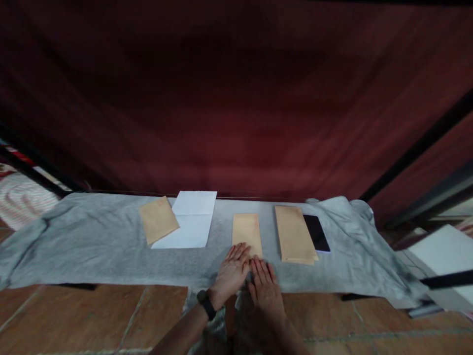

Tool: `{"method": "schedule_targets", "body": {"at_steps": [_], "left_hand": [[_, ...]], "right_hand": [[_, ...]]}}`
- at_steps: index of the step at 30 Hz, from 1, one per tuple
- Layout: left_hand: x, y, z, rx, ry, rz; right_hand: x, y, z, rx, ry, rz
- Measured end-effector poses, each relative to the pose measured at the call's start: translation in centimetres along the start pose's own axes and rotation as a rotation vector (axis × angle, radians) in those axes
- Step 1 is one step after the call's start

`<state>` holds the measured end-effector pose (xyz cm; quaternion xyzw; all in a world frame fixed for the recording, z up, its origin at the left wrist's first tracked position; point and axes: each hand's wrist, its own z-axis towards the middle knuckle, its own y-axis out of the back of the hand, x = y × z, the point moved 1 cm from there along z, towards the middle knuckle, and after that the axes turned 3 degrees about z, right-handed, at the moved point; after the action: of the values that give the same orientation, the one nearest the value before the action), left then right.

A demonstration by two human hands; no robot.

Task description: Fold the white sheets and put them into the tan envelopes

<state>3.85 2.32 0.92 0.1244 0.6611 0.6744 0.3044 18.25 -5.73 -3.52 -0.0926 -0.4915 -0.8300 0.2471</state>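
Note:
My left hand (pixel 232 273) lies flat and open on the grey cloth (pixel 92 246), its fingertips touching the near end of a single tan envelope (pixel 246 231). A black watch sits on that wrist. My right hand (pixel 264 286) rests flat and open beside it, fingers stretched forward, just below the same envelope. Right of them lies a stack of tan envelopes (pixel 293 232). Further left, a folded tan envelope (pixel 158 218) overlaps sheets of white paper (pixel 190 219).
A black phone (pixel 316 232) lies against the right side of the envelope stack. The cloth bunches at its right end (pixel 351 217). A dark red curtain (pixel 236 98) hangs behind. Brown floor tiles (pixel 92 315) run along the near edge; a white board (pixel 443 256) stands right.

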Motion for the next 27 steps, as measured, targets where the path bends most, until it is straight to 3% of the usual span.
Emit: {"method": "schedule_targets", "body": {"at_steps": [3,6,11,15,19,27], "left_hand": [[0.4,-1.3,3.1,0.005,-0.099,0.008],[0.9,-2.5,6.7,-0.006,-0.119,0.012],[1.9,-2.7,12.8,-0.019,-0.051,0.027],[2.3,-2.5,15.4,0.014,0.016,0.034],[2.0,-2.8,14.4,0.008,0.055,0.041],[0.5,-2.9,7.6,-0.007,-0.058,0.044]], "right_hand": [[-0.3,-0.8,-0.6,-0.061,0.063,-0.087],[-0.2,-0.2,-0.4,0.016,0.042,-0.019],[0.4,1.2,0.4,0.098,-0.057,0.057],[0.5,1.0,0.6,0.131,-0.074,0.032],[0.3,0.6,0.4,0.106,-0.096,0.056],[0.2,0.1,-0.1,0.056,-0.093,0.091]]}}
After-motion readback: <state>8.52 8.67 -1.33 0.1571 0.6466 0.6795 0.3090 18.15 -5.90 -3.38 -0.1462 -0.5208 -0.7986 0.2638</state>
